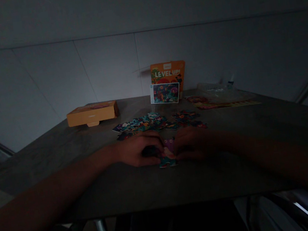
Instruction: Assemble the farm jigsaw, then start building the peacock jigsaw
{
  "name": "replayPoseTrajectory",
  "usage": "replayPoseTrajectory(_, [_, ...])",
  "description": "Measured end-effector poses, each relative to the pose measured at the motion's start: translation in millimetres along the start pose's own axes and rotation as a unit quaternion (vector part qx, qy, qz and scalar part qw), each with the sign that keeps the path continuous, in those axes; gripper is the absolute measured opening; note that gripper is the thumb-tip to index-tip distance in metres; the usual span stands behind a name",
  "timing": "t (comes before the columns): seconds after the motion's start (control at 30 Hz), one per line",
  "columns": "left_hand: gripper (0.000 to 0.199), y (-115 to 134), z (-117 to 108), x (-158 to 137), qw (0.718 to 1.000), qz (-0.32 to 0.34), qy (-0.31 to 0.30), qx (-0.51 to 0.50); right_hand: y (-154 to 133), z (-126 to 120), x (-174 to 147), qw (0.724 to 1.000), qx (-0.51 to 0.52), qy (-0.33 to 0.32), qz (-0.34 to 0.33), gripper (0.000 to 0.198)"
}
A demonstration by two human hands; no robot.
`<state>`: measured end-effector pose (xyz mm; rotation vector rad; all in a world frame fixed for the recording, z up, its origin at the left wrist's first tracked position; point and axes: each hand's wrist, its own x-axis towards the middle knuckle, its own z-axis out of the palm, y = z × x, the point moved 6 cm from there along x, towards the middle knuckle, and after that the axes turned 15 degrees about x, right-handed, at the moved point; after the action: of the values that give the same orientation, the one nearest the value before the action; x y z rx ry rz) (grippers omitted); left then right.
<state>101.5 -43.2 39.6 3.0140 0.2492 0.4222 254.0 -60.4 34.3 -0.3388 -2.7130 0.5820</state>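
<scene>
Between my two hands, near the front of the table, is a jigsaw puzzle piece (168, 153) with purple, pink and teal colours; whether it is one piece or some joined ones is too dark to tell. My left hand (138, 148) grips its left side with thumb and fingers. On the right side, my right hand (193, 142) has its fingers closed at the piece's edge. Just beyond my hands lies a heap of loose puzzle pieces (143, 123). A smaller group of pieces (187, 116) spreads to the right of it.
An orange box (92, 114) lies at the back left of the table (130, 191). Against the wall stand an orange "LEVEL UP!" box panel (168, 73) and a picture card (165, 93). A clear plastic bag (219, 89) rests on a printed sheet (227, 103) at the back right.
</scene>
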Motion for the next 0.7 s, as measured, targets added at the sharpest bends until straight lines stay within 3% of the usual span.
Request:
replayPoseTrajectory(0.23, [0.023,-1.3,0.3,0.0,1.000,0.000,0.000,0.001,1.6,-1.2,0.7,1.000,0.007,0.001,0.017,0.015])
replayPoseTrajectory(0.5, [0.022,0.3,-0.9,0.0,1.000,0.002,0.004,-0.008,1.8,-3.7,1.1,0.997,0.017,0.010,0.072,0.032])
replayPoseTrajectory(0.7, [0.021,-0.3,0.2,0.1,1.000,0.000,0.000,-0.003,-0.6,-0.5,3.1,0.999,0.044,-0.010,0.025,0.025])
